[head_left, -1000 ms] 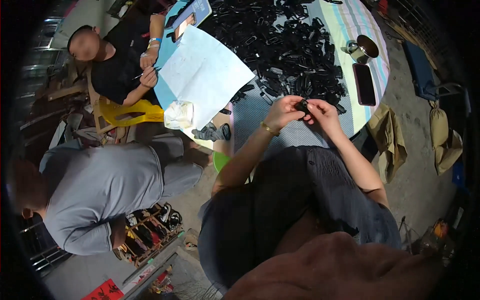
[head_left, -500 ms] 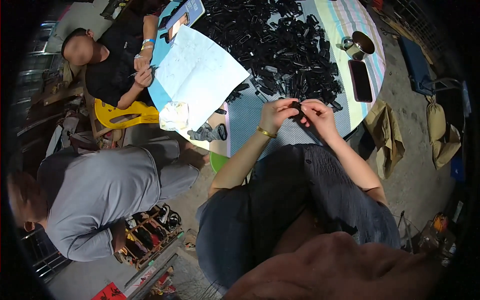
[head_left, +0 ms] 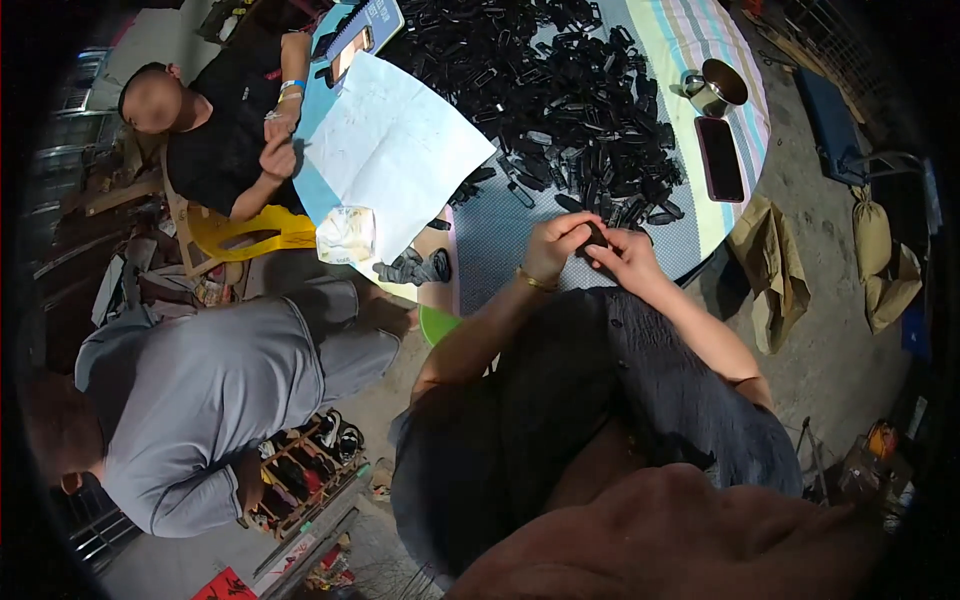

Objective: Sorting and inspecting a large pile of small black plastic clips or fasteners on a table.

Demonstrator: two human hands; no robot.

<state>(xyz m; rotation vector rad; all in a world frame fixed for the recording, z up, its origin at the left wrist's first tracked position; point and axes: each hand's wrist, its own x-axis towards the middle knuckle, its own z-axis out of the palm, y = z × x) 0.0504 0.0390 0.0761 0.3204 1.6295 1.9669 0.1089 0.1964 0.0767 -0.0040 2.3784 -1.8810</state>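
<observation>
My left hand (head_left: 560, 243) and my right hand (head_left: 624, 257) meet at the near edge of the round table (head_left: 500, 240), both pinching one small black plastic part (head_left: 597, 238) between the fingertips. A gold bracelet circles my left wrist. Just beyond my hands lies a big heap of the same black parts (head_left: 570, 110), spread across the table's middle.
A dark phone (head_left: 720, 158) and a metal cup (head_left: 722, 83) sit at the table's right. A large white paper sheet (head_left: 395, 150) and a small plastic bag (head_left: 346, 234) lie at the left. One person in black sits at the far left; another in grey bends over nearby.
Both hands stay together on the black part at the table edge, fingers shifting slightly. The view has drifted a little.
</observation>
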